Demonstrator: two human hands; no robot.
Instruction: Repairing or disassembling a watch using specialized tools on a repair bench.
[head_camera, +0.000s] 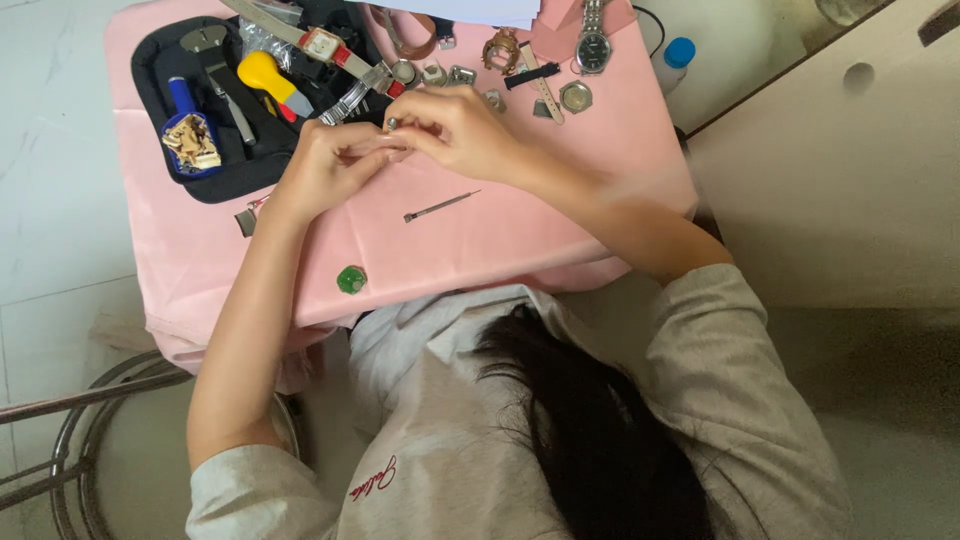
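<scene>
While both hands' grip pinches a small metal part | black tool tray: yellow-handled tool, blue tool

A small table under a pink cloth stands on a pale marble-look tile floor. A beige cabinet sits beside it, and a chrome stool frame stands close by.

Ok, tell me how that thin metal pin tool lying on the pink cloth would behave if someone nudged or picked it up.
The thin metal pin tool looks stiff and light, being a slim straight rod. It seems round, so a sideways nudge may roll it, though the pink cloth would probably slow it. Its narrow shaft could be fiddly to pinch. Both hands are busy above it.
</scene>
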